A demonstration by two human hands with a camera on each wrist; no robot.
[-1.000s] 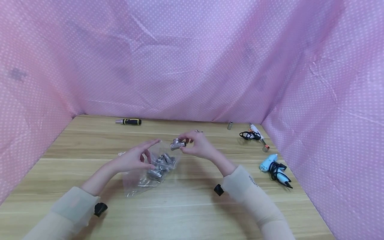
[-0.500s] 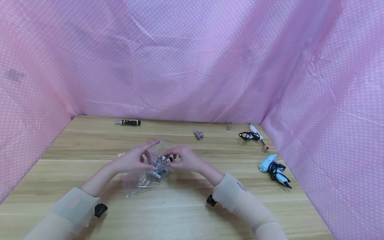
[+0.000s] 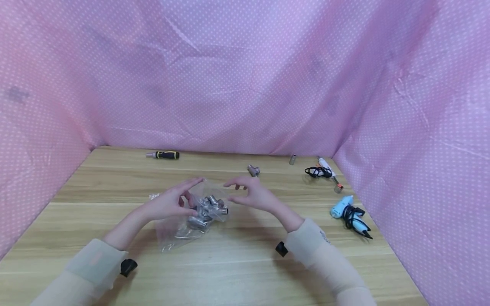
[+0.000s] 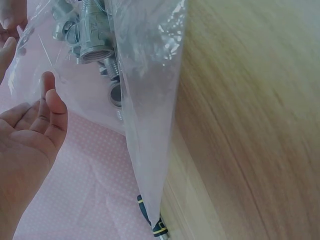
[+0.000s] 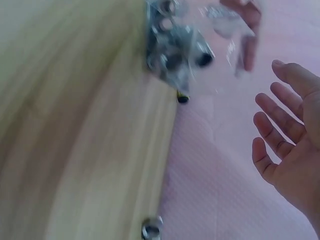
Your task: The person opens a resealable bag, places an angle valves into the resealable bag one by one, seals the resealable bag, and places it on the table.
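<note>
Two hands: left hand pinches plastic bag; no readable writing.

Sleeve: small dark print on the right cuff, too small to read.
Fitting: raised marks on its side, not legible.

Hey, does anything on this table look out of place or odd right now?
One grey metal pipe fitting lies alone on the wooden table, apart from the clear plastic bag where the other metal fittings are bunched. The left hand pinches the bag; the right hand hovers empty beside it.
</note>
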